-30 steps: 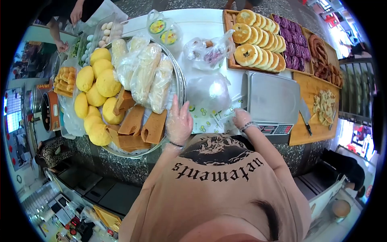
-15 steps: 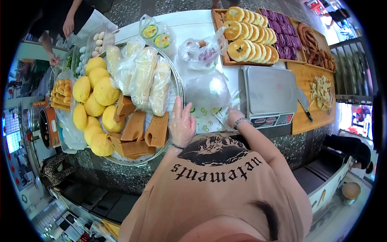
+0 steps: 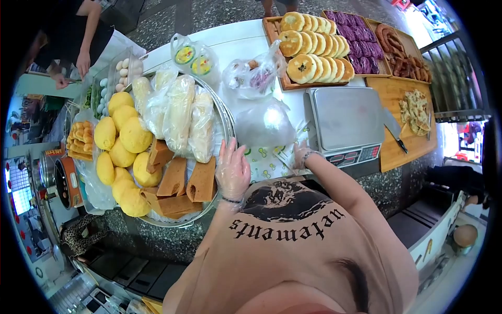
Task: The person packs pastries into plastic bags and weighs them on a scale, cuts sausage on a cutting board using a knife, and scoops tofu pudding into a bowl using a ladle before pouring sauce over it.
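My left hand, in a thin clear glove, is open with fingers spread beside the rim of a large round tray. Brown sponge cake pieces lie on the tray next to that hand, with yellow buns and plastic-wrapped pale rolls farther over. My right hand, also gloved, is low at the left front corner of the scale, against thin printed plastic bags. Its fingers are foreshortened, so their grip is unclear. A puffed clear plastic bag sits between and beyond my hands.
Filled plastic bags stand farther back. Trays of round flat cakes, purple rolls and brown twists line the back right. A knife lies on a wooden board. At far left are another person's hands.
The view has shifted slightly, moving the counter items a little in the picture. Both my hands keep nearly the same places beside the tray and scale. The other person's hands have come closer together.
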Demonstrator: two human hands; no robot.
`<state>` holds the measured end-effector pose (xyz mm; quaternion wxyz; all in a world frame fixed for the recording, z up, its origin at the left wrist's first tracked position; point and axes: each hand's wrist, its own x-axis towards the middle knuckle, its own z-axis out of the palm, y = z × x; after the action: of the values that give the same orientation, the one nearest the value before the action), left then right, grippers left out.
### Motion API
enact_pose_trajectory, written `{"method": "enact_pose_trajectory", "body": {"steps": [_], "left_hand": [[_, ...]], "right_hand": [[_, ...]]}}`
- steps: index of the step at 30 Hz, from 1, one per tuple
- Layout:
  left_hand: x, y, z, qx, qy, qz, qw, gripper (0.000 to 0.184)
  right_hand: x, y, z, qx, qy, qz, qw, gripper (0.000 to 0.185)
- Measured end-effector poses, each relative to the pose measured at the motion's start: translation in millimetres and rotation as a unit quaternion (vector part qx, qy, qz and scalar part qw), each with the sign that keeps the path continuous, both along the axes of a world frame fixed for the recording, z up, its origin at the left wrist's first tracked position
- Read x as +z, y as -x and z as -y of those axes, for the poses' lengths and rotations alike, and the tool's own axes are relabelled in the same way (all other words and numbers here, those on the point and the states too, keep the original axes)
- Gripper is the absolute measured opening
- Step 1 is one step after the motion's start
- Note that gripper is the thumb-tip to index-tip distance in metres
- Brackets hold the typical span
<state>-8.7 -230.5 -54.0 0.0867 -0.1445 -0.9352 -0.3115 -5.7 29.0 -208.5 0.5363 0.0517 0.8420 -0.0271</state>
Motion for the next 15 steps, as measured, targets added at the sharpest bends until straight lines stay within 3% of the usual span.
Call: {"method": "enact_pose_trajectory", "body": {"steps": [2, 8, 11, 15], "left_hand": [[-1.4, -0.8, 1.6, -0.006, -0.001, -0.007, 1.0, 0.029], [-1.4, 0.3, 2.1, -0.012, 0.01, -0.022, 1.0, 0.025], [-1.7, 0.4, 1.8, -0.012, 0.007, -0.029, 0.999, 0.025], [-2.4, -0.6, 0.6, -0.007, -0.005, -0.022, 1.0, 0.028]], "right_hand": [[25.6, 2.1, 9.5, -0.052, 0.005, 0.016, 0.999, 0.097], [-8.1, 0.0, 3.0, -0.086, 0.008, 0.018, 0.996, 0.098], [18.5, 0.3, 7.7, -0.066, -0.001, 0.035, 0.997, 0.095], [5.5, -3.6, 2.0, -0.088, 0.015, 0.013, 0.996, 0.097]]}}
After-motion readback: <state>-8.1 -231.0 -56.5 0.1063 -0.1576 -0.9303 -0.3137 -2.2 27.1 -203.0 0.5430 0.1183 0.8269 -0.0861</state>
